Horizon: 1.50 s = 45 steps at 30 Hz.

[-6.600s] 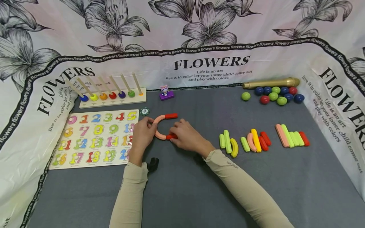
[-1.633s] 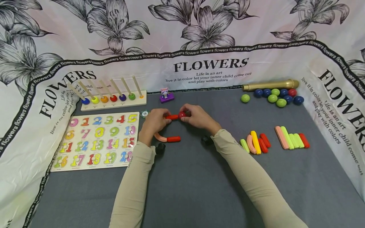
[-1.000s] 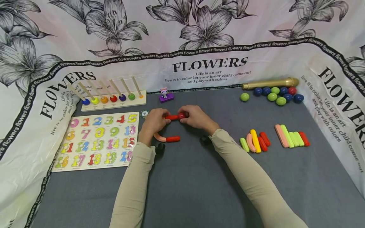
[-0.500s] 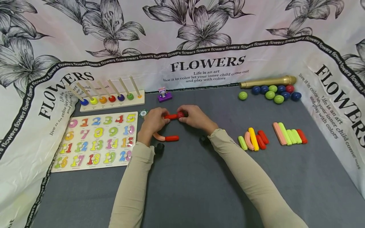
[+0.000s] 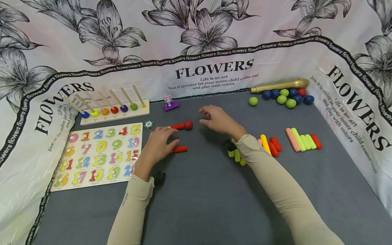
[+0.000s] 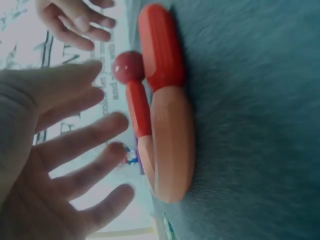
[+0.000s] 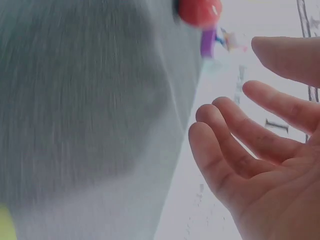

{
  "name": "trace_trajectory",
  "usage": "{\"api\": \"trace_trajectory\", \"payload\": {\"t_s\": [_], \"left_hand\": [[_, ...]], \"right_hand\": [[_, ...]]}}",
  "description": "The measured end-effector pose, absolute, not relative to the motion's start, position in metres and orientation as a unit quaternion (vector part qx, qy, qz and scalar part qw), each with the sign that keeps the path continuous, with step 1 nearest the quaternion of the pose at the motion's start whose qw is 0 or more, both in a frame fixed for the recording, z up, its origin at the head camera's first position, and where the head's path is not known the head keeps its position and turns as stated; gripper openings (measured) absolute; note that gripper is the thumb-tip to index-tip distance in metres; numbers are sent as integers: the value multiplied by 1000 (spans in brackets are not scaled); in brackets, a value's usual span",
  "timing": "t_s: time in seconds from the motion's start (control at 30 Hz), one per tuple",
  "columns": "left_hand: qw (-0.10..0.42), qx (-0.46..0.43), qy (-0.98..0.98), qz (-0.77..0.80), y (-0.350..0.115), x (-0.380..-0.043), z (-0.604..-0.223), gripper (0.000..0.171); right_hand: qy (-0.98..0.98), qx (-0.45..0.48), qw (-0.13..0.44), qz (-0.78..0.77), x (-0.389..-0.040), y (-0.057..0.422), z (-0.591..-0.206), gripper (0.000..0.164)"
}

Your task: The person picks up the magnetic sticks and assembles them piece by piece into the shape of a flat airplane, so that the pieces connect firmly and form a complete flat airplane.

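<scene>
Glossy red ball (image 5: 188,125): touching straight red stick (image 5: 178,126)
Left hand (image 5: 157,146): left of ball, fingers spread, empty
Right hand (image 5: 218,119): right of ball, fingers parted, empty
Ball-setting: judged complete; next calls for another piece

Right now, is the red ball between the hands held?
Free: left hand and right hand are clear of the ball, which meets a red stick.

On the left, a board (image 5: 94,153) bore the numbers 0 to 19. The far sheet (image 5: 266,61) read "FLOWERS" above "Life is an art"; its border repeated "flowers".
</scene>
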<state>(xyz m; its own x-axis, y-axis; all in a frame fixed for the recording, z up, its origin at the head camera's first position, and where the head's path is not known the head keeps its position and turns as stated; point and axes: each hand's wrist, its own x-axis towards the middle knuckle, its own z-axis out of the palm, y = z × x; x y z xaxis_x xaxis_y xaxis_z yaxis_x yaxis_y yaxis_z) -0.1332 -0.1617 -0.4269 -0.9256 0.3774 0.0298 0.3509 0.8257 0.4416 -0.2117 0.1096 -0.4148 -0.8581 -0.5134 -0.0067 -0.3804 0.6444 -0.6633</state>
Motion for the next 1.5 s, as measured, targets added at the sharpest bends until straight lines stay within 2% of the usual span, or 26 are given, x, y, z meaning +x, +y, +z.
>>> {"api": "trace_trajectory", "payload": {"t_s": [0.2, 0.37, 0.63, 0.93, 1.03, 1.33, 1.5], "left_hand": [[25, 250, 949, 192, -158, -116, -434, 36], [37, 252, 952, 168, -154, -110, -440, 32], [1, 272, 949, 161, -156, -109, -446, 26], [-4, 284, 939, 193, -158, -110, -450, 19], [-3, 280, 941, 192, -158, -109, -447, 19], [23, 261, 947, 187, -158, -108, -441, 18], [21, 263, 946, 189, -159, -108, -442, 17]], "right_hand": [[913, -209, 61, -344, -216, 158, -398, 41], [930, -149, 15, -335, -223, 212, -394, 37], [944, -64, -44, -319, -237, 296, -391, 34], [950, -13, -95, -299, -245, 367, -397, 35], [955, 11, -93, -280, -249, 385, -398, 36], [966, 70, -44, -245, -257, 422, -397, 45], [965, 92, -8, -247, -258, 432, -401, 51]]}}
